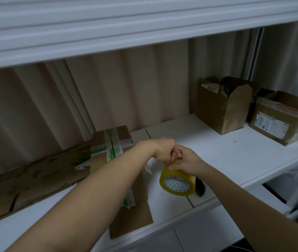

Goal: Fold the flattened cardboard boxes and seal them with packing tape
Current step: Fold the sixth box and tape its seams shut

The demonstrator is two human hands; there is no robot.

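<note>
A yellowish roll of packing tape (178,182) hangs above the white shelf (235,160), held between both hands. My right hand (190,163) grips the roll's top edge. My left hand (166,149) pinches at the roll's top, fingers curled close against the right hand; whether it holds the tape's loose end is unclear. Under my left forearm lies a flattened cardboard box (131,215) with green-and-white tape strips. A second flattened box (35,179) with green print lies to its left.
Two assembled, worn cardboard boxes stand at the back right: a tall open one (224,108) and a lower one with a label (279,119). A dark green object (200,188) sits behind the tape roll. A shelf board runs overhead.
</note>
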